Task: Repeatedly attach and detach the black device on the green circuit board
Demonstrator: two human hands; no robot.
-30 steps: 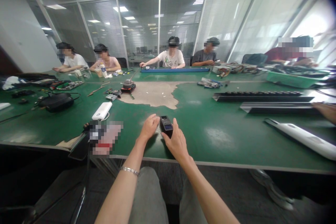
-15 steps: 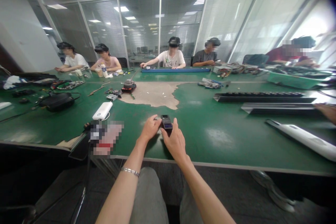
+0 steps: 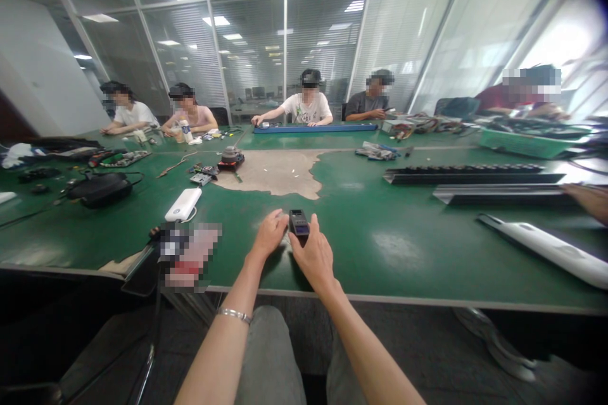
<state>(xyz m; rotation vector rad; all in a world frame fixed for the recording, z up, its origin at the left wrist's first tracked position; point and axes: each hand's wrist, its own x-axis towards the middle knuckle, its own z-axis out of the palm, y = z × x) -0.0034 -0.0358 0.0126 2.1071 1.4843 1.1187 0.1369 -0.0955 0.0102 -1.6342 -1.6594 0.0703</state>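
Observation:
A small black handheld device (image 3: 299, 222) with a dark screen and little buttons is in front of me, over the green table (image 3: 351, 247). My right hand (image 3: 314, 254) grips it from the near right side, thumb at its lower left and fingers along its right edge. My left hand (image 3: 271, 232) is closed beside the device's left edge, fingers bent together. Whether those fingertips touch the device or pinch something small cannot be made out. A silver bracelet (image 3: 234, 314) circles my left wrist.
Left of my hands lie a white power bank (image 3: 183, 204) and a black pouch (image 3: 102, 188). Ahead is a bare brown patch (image 3: 273, 171) with a red-and-black part (image 3: 230, 159). At right are metal channels (image 3: 498, 196) and a long white device (image 3: 546, 247). Several people sit opposite.
The view has shifted slightly, so the whole scene sits a little further left. My left fingers appear slightly nearer the table and the device stays in my right hand.

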